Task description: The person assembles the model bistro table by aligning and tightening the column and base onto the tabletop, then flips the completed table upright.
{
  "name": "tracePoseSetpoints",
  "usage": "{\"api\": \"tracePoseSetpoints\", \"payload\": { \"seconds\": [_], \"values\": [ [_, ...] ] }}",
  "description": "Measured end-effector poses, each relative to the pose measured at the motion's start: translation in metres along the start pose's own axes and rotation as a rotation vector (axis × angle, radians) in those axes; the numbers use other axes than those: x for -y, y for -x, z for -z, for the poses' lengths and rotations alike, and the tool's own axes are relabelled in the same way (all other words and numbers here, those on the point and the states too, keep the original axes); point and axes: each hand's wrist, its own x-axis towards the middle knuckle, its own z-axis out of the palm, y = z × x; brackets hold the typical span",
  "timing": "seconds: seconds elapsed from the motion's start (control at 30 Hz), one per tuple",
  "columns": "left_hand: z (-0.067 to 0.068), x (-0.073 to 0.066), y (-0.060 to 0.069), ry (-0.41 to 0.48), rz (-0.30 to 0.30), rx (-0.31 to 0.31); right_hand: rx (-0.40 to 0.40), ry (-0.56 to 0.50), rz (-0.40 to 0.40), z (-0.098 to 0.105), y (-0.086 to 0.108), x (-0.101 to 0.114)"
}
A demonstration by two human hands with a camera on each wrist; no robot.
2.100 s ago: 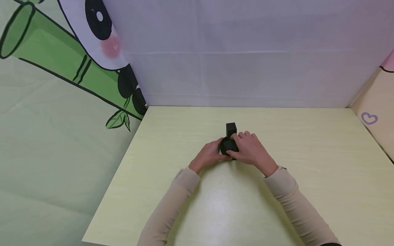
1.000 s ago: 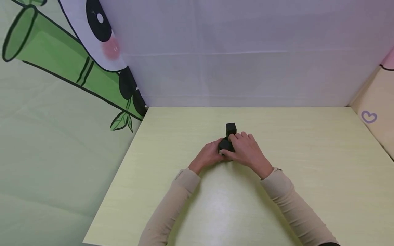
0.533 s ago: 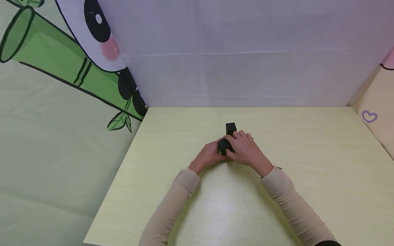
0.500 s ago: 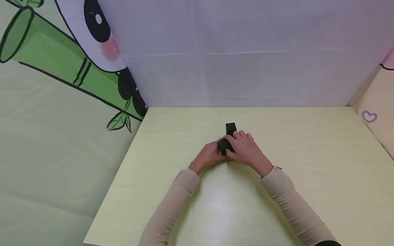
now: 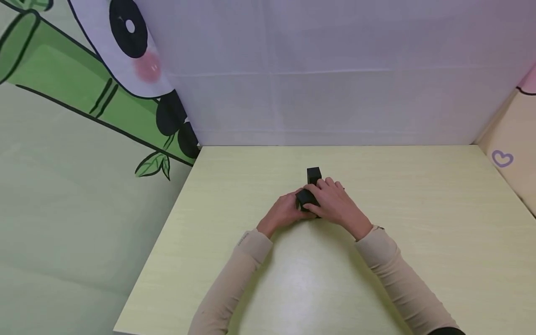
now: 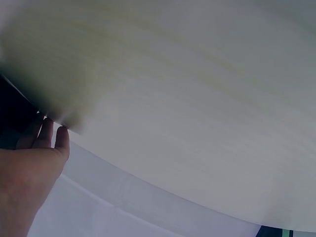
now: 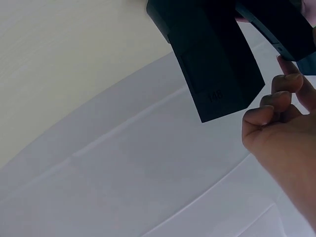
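Observation:
A black upright block [image 5: 314, 175] stands on the table in the head view; in the right wrist view it bears the number 148 on its side. In front of it is a smaller black piece [image 5: 307, 197], seen at upper right in the right wrist view as a dark bar [image 7: 281, 29]. My right hand [image 5: 337, 203] pinches this piece from the right, thumb nearer me. From the left, my left hand [image 5: 284, 210] holds the dark lower part between thumb and fingers. In the left wrist view a dark shape [image 6: 15, 111] meets my left fingertips. Hands hide most of the lower part.
The pale wooden tabletop [image 5: 251, 167] ends at a lilac cloth wall [image 5: 335, 93] behind. A green cloth [image 5: 63, 209] with a printed bamboo and cartoon face hangs at left, and a beige panel [image 5: 511, 130] stands at right.
My right hand has shifted slightly left, and the small black piece has turned and moved left with it. The thumb has changed place on it. The upright block and my left hand stay put.

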Motion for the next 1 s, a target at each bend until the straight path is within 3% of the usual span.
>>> {"api": "tracePoseSetpoints", "payload": {
  "seconds": [0.37, 0.5, 0.67, 0.77, 0.93, 1.0],
  "values": [
    [0.0, -0.002, 0.001, 0.0, 0.011, -0.006, -0.079, 0.036, 0.05, -0.004, 0.002, -0.004],
    [0.0, -0.001, 0.001, -0.012, 0.005, -0.005, -0.081, 0.041, 0.036, -0.005, 0.003, -0.004],
    [0.0, 0.001, 0.001, -0.023, -0.012, -0.002, -0.107, -0.026, -0.027, -0.009, 0.007, -0.006],
    [0.0, 0.001, 0.001, 0.005, -0.017, -0.004, -0.218, -0.082, -0.086, -0.011, 0.013, -0.013],
    [0.001, 0.001, 0.0, 0.013, -0.022, -0.015, -0.482, -0.191, -0.192, -0.016, 0.028, -0.036],
    [0.001, 0.001, 0.0, 0.009, -0.02, -0.014, -0.535, -0.232, -0.247, -0.017, 0.035, -0.048]
  ]
}}
